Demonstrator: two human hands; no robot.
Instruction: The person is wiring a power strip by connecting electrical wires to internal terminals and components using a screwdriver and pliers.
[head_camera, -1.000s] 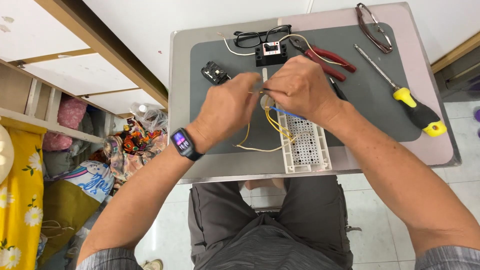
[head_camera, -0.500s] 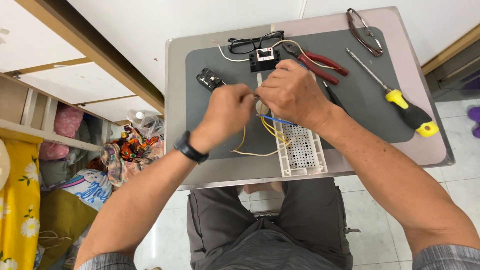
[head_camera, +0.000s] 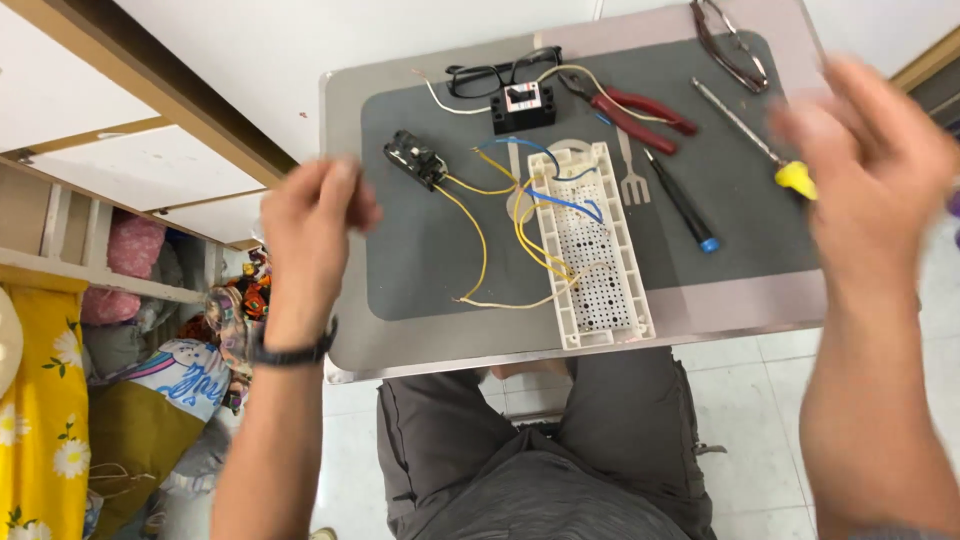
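Flanking white breadboard — empty hands.

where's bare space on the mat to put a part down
Free: the mat left of the yellow wires, below the black module; also right of the breadboard, under the small screwdriver. Crowded: the top edge, around the pliers.

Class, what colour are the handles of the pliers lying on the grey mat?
Red. The pliers show clearly in the head view, near the mat's far edge.
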